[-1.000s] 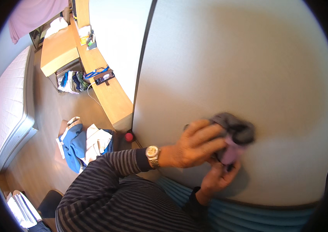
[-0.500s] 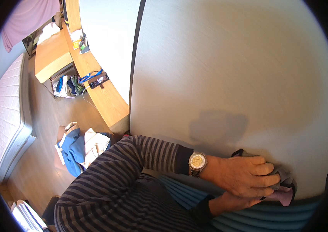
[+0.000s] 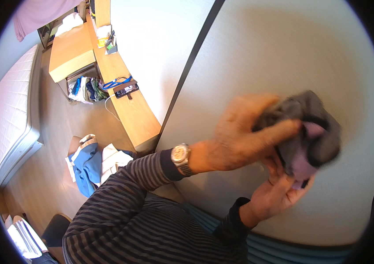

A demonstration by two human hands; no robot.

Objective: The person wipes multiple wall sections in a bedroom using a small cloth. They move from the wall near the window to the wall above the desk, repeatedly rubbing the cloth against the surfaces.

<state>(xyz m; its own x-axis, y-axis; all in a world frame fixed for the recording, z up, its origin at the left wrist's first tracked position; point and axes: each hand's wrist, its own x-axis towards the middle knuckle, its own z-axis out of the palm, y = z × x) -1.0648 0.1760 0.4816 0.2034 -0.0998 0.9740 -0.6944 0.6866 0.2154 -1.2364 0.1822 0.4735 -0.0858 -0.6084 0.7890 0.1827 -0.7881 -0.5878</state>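
Observation:
A folded grey cloth bundle (image 3: 299, 110) with pink patches and black trim is held up in front of the pale surface, blurred by motion. My left hand (image 3: 244, 136), with a wristwatch (image 3: 180, 154) on the wrist, grips its left side, the thumb lying across the grey fabric. From below, my right hand (image 3: 277, 193) pinches the lower pink part between thumb and fingers. What kind of garment it is, I cannot make out.
A wooden ledge (image 3: 140, 123) at left carries a phone (image 3: 126, 89) and a blue lanyard (image 3: 117, 82). Blue and cream clothes (image 3: 85, 165) lie lower down. Beyond are a mattress (image 3: 13, 105), a wooden drawer unit (image 3: 72, 50) and a basket of folded clothes (image 3: 88, 90).
Both hands have risen with the cloth bundle, away from the lower edge of the pale surface. The bundle shows more of its grey and pink fabric, and the hands are farther apart.

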